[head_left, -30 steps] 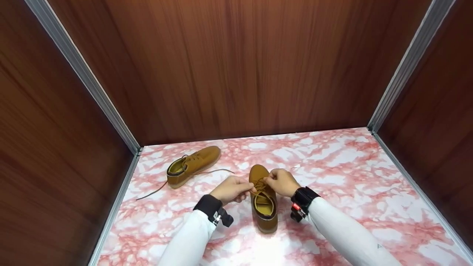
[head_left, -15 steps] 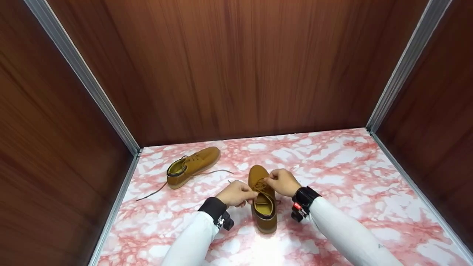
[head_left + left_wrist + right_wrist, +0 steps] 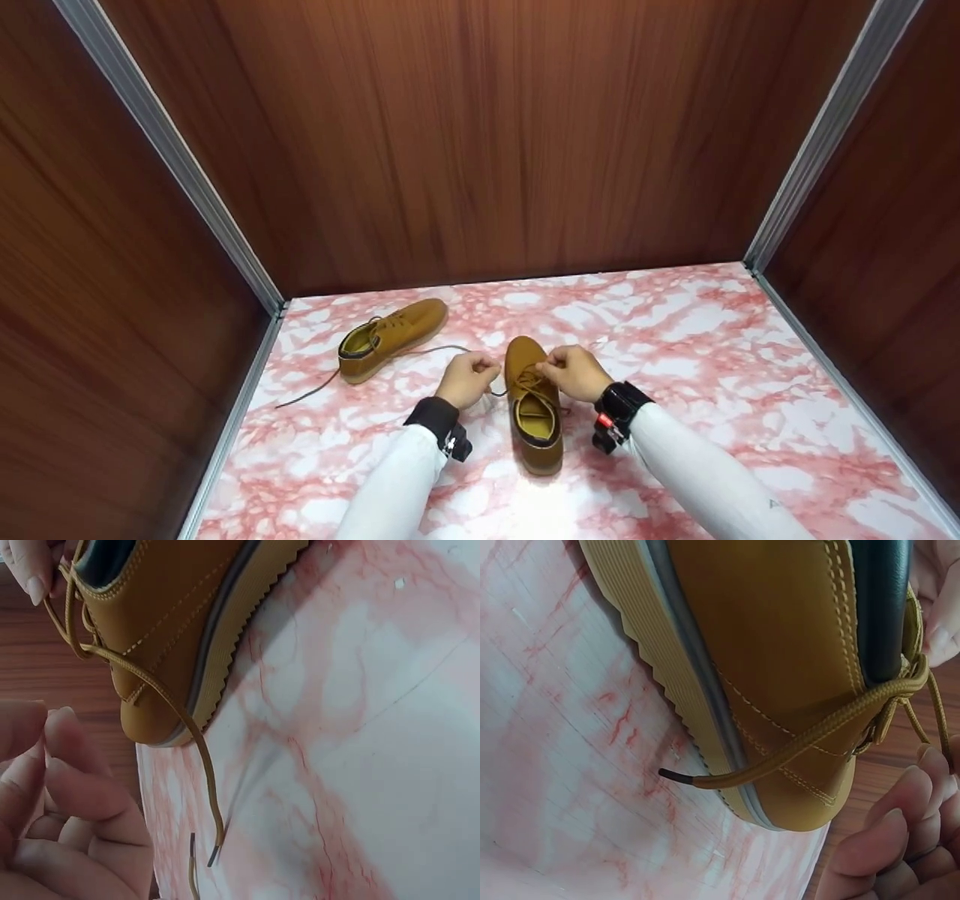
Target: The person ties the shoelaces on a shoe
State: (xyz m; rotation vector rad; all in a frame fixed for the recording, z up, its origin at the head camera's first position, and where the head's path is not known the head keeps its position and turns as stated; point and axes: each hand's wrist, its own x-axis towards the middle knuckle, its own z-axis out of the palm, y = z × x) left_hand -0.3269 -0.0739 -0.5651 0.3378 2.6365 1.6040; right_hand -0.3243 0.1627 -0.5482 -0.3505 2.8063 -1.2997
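Observation:
A tan lace-up shoe (image 3: pixel 535 442) stands with its toe pointing away, between both hands. At its lacing, my right hand (image 3: pixel 576 373) pinches a loop of the brown shoelace (image 3: pixel 825 724) between thumb and forefinger. To the left of the shoe, my left hand (image 3: pixel 466 381) has curled fingers, thumb and forefinger tips together, with no lace visible between them. One lace end (image 3: pixel 208 780) hangs free down the shoe's left side, dark tip showing. On the right side, the other end hangs loose too. Part of the lacing is hidden behind the right fingers.
A second tan shoe (image 3: pixel 409 330) lies angled at the back left, its long laces (image 3: pixel 309 394) trailing over the pink-and-white marbled surface (image 3: pixel 675 360). Brown wood-grain panels (image 3: pixel 480 150) rise at the back and both sides, with grey metal strips at the corners.
My left hand has left the lacing, let go of the lace and moved left of the shoe. A loose lace end now shows on each side. The right hand keeps its pinch at the lacing.

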